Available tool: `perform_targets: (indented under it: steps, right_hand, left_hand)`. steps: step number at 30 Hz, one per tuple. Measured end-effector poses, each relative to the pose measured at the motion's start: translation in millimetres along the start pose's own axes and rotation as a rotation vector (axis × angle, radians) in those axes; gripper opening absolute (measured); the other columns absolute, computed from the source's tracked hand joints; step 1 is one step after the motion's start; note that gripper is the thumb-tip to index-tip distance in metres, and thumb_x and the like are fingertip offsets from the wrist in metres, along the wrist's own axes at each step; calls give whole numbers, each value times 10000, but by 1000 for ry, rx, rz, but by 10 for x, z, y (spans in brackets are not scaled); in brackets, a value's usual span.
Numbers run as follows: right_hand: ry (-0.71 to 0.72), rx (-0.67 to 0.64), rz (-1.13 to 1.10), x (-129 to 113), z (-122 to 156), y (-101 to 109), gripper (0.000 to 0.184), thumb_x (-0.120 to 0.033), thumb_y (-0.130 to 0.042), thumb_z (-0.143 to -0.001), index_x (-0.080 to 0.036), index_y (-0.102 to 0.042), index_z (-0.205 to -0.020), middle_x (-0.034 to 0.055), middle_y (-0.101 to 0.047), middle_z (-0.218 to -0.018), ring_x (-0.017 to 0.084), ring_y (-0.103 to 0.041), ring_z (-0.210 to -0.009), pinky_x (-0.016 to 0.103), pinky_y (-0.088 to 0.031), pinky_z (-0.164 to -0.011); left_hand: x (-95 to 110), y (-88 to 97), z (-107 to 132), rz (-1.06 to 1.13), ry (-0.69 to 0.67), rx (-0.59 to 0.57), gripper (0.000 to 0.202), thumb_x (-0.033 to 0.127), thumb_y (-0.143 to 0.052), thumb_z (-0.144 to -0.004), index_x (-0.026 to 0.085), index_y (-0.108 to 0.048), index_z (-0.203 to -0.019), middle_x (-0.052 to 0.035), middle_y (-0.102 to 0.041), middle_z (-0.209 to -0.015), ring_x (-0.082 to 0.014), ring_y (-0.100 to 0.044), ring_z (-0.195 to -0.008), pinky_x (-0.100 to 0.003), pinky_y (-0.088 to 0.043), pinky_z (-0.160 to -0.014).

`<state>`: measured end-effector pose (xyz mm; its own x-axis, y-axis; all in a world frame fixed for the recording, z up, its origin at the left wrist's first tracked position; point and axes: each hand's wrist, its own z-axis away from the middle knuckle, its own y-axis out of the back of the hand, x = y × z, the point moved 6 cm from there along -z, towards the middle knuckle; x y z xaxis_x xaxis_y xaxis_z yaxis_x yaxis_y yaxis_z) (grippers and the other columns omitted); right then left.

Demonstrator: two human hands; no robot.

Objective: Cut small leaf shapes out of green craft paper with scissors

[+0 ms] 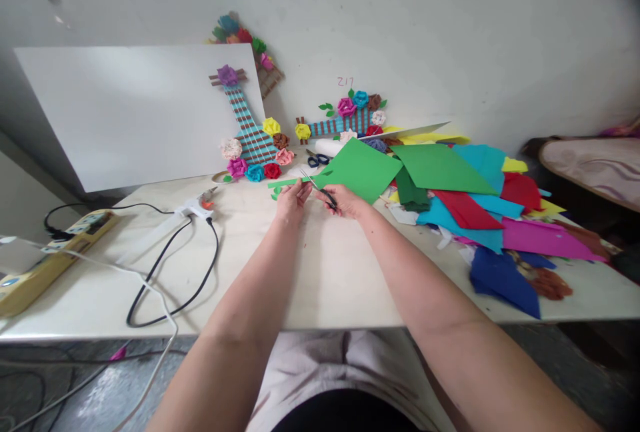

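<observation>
My left hand (293, 201) pinches a narrow green paper strip (281, 184) above the table, and small green bits show just beside it. In my right hand (346, 201) is a pair of scissors (329, 199) with dark handles, its blades pointing up and left toward the strip. The fingers partly hide where blades and paper meet. Right behind my hands lies a large green sheet (363, 167). A second pair of scissors (318, 159) with dark blue handles rests farther back.
Coloured paper (470, 209) is heaped on the right. A guitar-shaped craft (253, 142) with paper flowers leans on a white board (135, 112); a similar craft (345, 124) stands by the wall. On the left are a glue gun (193, 209), its black cord and a power strip (80, 239).
</observation>
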<state>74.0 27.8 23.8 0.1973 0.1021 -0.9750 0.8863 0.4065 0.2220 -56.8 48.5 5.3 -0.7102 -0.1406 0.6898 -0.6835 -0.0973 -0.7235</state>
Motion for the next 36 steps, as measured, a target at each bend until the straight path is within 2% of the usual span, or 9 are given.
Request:
perform_targets:
  steps: [19, 27, 36]
  right_hand:
    - [-5, -19, 15, -2, 16, -9, 240, -348, -608, -770, -171, -466, -692, -77, -473, -478, 29, -386, -302, 158, -219, -256]
    - [-14, -27, 22, 0, 13, -26, 248, -360, -618, -757, -171, -467, -699, -82, -468, -476, 26, -378, -292, 161, -206, -259]
    - [-44, -27, 44, 4, 28, -38, 212, -317, -612, -761, -173, -468, -703, -84, -458, -467, 29, -364, -290, 160, -195, -266]
  left_hand:
    - [35, 24, 11, -58, -7, 9, 163, 131, -653, -738, 124, -505, -670, -43, -646, -634, -111, -642, -596, -257, -524, -718]
    - [65, 20, 51, -80, -13, 37, 230, 176, -686, -717, 140, -470, -649, -37, -635, -632, -125, -652, -643, -261, -512, -731]
    - [62, 64, 11, -80, -39, 28, 256, 229, -688, -718, 157, -446, -677, -10, -615, -600, -107, -631, -575, -244, -516, -678]
